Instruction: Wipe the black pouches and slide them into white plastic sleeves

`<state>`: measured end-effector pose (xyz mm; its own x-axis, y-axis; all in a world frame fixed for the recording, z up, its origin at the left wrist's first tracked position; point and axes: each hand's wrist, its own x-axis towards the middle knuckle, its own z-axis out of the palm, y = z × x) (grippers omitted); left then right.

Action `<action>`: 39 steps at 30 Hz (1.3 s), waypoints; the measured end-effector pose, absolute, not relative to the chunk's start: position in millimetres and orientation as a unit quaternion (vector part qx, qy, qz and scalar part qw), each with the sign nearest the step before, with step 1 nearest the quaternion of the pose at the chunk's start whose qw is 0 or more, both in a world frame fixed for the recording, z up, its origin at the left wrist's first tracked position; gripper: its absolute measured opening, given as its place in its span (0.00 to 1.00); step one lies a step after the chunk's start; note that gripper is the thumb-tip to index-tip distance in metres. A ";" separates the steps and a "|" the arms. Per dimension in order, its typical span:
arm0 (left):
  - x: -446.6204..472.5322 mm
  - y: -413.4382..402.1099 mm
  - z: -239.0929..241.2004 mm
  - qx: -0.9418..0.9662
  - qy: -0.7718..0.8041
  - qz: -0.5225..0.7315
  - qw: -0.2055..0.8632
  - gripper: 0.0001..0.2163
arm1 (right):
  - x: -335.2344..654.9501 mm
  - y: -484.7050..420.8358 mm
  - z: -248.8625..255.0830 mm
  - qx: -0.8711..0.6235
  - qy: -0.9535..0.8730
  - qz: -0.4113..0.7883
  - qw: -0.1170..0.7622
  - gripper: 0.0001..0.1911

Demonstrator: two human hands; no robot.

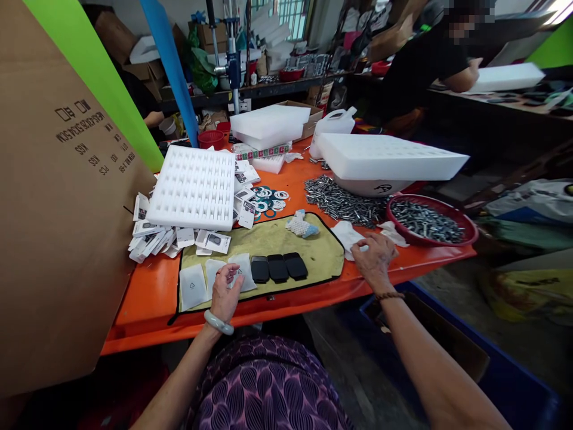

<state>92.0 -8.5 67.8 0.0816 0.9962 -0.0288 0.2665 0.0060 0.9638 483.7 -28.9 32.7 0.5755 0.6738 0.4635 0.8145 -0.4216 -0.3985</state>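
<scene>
The left hand is held loosely spread at white pouches; whether anything is grasped by the curled right hand cannot be told. Beside the pouches, three black pieces are lined up on a yellow mat.

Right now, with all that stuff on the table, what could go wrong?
The red basket of metal bits sits by the table's edge near the right hand, so a bump might spill it. The foam block over the bowl sticks out past it and could tip. The left hand is right by the white bags, so it might push them out of line.
</scene>
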 end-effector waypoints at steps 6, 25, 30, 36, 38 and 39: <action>128.4 -28.2 88.7 0.449 0.480 0.348 0.669 0.27 | 365.3 -49.4 76.5 -0.710 -0.528 -0.103 0.455 0.05; 58.1 -29.8 115.5 0.465 0.484 0.288 0.683 0.20 | 248.6 -38.4 96.8 -0.417 -0.499 0.661 0.375 0.20; 61.2 -38.1 104.6 0.396 0.534 0.368 0.651 0.23 | 233.6 -62.0 81.7 -0.447 -0.467 0.655 0.391 0.23; 76.0 -49.4 92.5 0.282 0.461 0.360 0.761 0.25 | 228.3 -80.5 62.0 -0.488 -0.447 0.635 0.398 0.24; 74.0 -48.2 91.6 0.307 0.445 0.309 0.783 0.26 | 231.6 -79.6 60.2 -0.495 -0.448 0.626 0.404 0.23; 71.2 -46.3 91.9 0.336 0.445 0.287 0.779 0.26 | 234.8 -77.1 59.7 -0.490 -0.455 0.628 0.398 0.23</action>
<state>71.2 -46.3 91.9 0.4384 0.7466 -0.5004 -0.1473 0.6089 0.7795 234.8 -77.1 59.7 -0.2023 0.9458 -0.2540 -0.0535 -0.2696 -0.9615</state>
